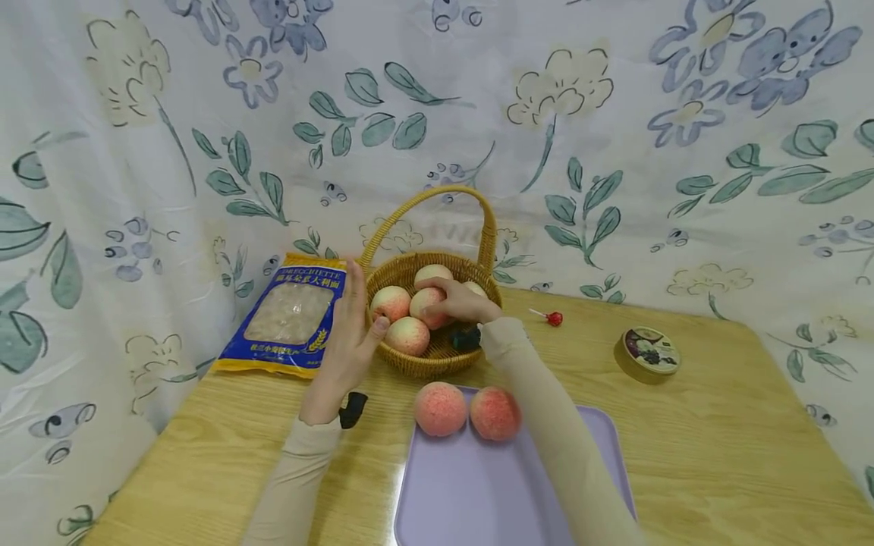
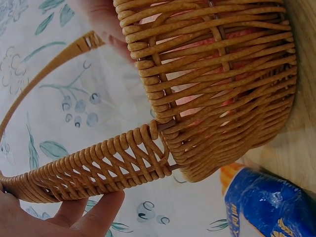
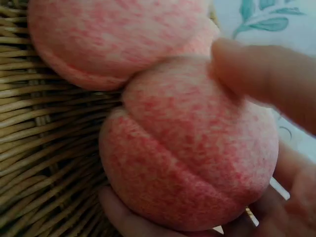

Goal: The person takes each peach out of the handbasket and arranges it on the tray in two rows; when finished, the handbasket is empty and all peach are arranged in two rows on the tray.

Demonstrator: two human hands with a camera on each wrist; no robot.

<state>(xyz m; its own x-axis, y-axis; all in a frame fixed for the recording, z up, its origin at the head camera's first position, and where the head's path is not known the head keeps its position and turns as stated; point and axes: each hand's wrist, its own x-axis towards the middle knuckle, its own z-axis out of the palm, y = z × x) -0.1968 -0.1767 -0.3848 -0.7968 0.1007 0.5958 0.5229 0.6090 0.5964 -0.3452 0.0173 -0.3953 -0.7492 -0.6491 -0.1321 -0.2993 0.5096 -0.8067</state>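
Observation:
A wicker basket (image 1: pixel 430 368) with a tall arched handle (image 1: pixel 488 235) holds several pink-and-cream peaches. My right hand (image 1: pixel 467 302) reaches into it and grips one peach (image 3: pixel 192 143), thumb on one side and fingers curled around the other. Another peach (image 3: pixel 118 39) touches the gripped one in the right wrist view. My left hand (image 1: pixel 347 349) is at the basket's left side, its fingers (image 2: pixel 106 210) extended against the base of the handle. Two redder peaches (image 1: pixel 440 409) lie at the far edge of a lilac tray (image 1: pixel 471 493) in front of the basket.
A blue and yellow pasta bag (image 1: pixel 290 315) lies left of the basket, close to my left hand. To the right are a red lollipop (image 1: pixel 554 318) and a round tin (image 1: pixel 647 355) on the wooden table (image 1: pixel 717 447). A floral curtain (image 1: pixel 587 152) hangs behind.

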